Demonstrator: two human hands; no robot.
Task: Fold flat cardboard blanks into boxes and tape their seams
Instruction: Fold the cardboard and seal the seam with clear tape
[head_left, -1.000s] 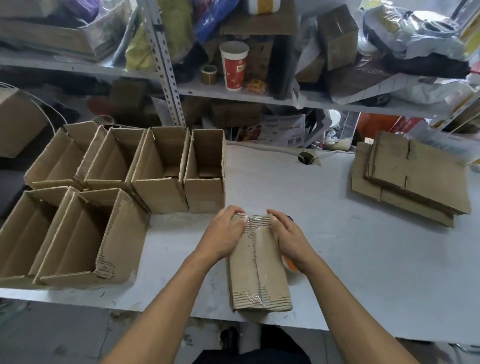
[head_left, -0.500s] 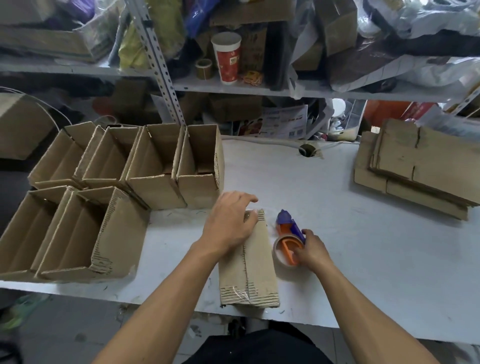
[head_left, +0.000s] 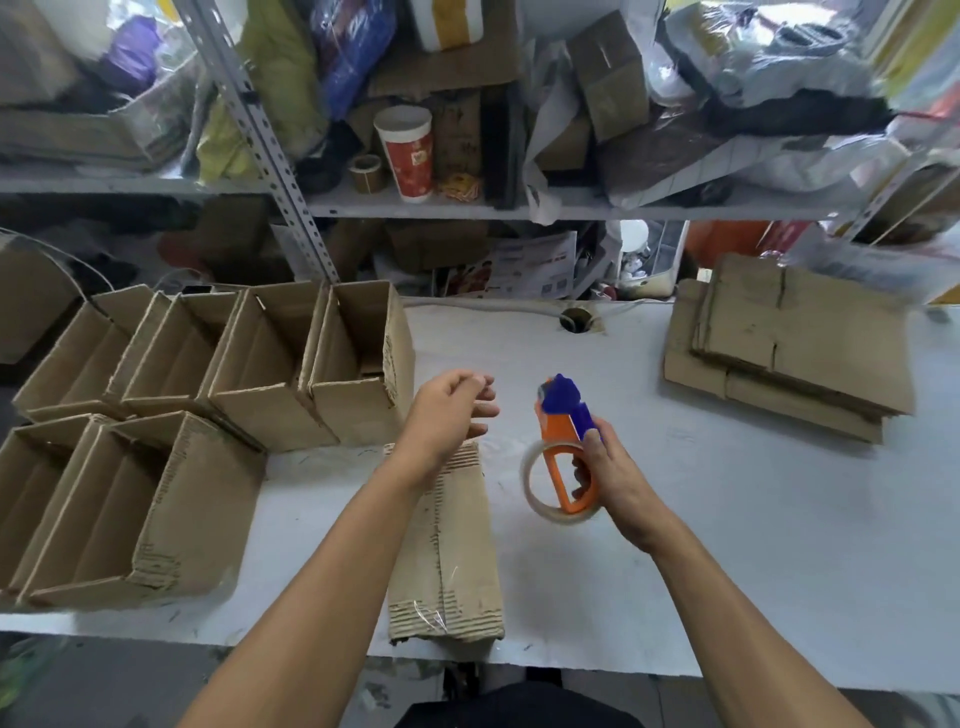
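Your right hand (head_left: 610, 475) grips the tape dispenser (head_left: 563, 452); your left hand (head_left: 449, 415), loosely curled and empty, hovers at the box's (head_left: 447, 551) twelve o'clock end.

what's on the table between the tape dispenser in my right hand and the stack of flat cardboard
Nothing: in the head view, only bare white table lies between the tape dispenser in your right hand and the flat cardboard stack.

Matt corrugated cardboard box (head_left: 441, 545) with glossy clear tape; scuffed matt white table (head_left: 727, 519); glossy orange-and-blue plastic tape dispenser (head_left: 563, 447); perforated metal shelf upright (head_left: 270, 140) were shown.
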